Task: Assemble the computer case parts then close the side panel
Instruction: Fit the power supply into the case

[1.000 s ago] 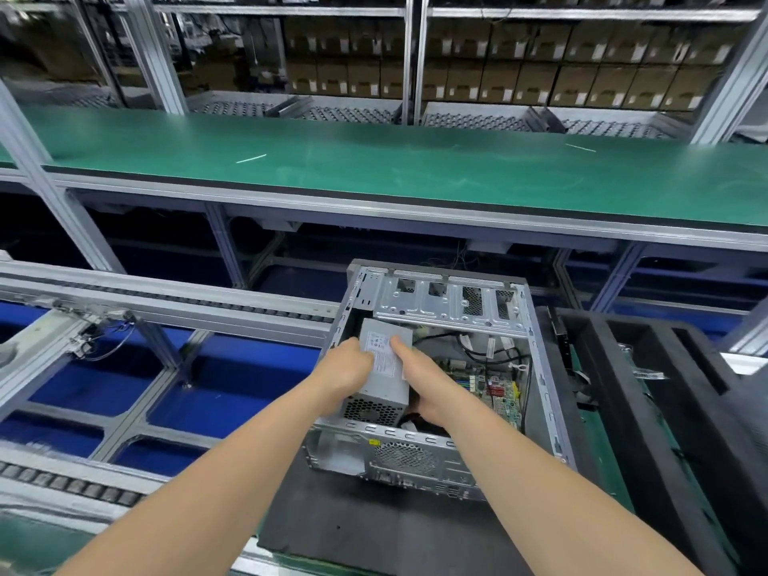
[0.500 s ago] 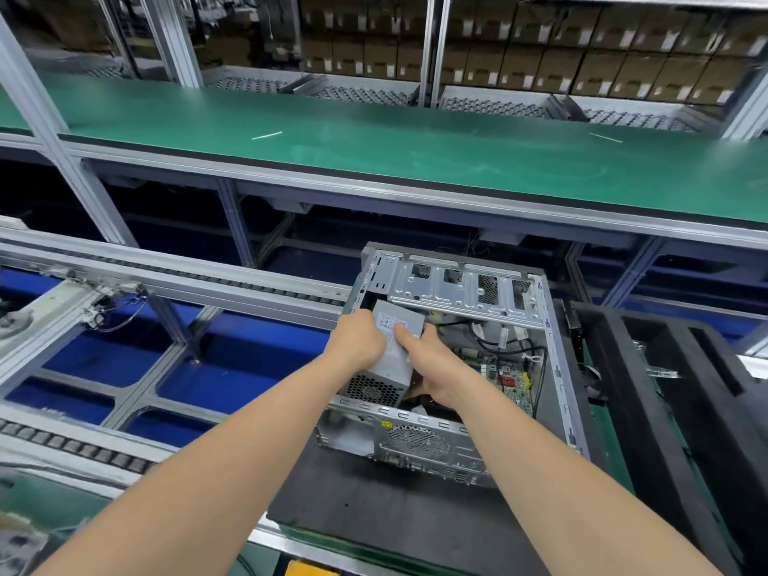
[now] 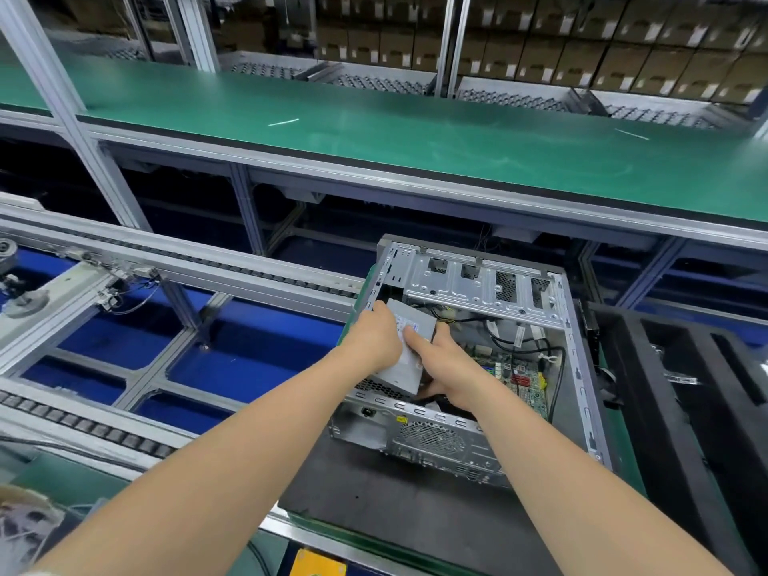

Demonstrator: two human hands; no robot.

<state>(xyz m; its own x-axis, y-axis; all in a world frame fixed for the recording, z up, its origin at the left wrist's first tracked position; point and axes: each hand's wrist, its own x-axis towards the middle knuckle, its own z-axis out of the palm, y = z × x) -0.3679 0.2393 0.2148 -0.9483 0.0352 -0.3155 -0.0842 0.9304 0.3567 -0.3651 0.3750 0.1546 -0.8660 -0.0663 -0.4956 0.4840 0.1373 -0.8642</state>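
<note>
Power supply (image 3: 409, 370): grey sheet-metal box, printed label (image 3: 409, 322) on its upper face, perforated vent (image 3: 374, 384) at the near end.

Head view. Location: inside the computer case (image 3: 575, 359), which lies open side up toward the far edge of the black mat (image 3: 374, 513). The unit appears tilted in the case corner nearest the mat's left edge, not yet seated flat.

Grip: left hand (image 3: 374, 338) clasps the left side, fingers curled over it. The right hand (image 3: 449, 367) holds the right side, thumb on the label, other fingers hidden.

Handling, judged: rigid, fairly heavy for its size, smooth and likely slippery. Best held by opposite side walls, clear of the vent, cables (image 3: 555, 359) and motherboard (image 3: 519, 376).
</note>
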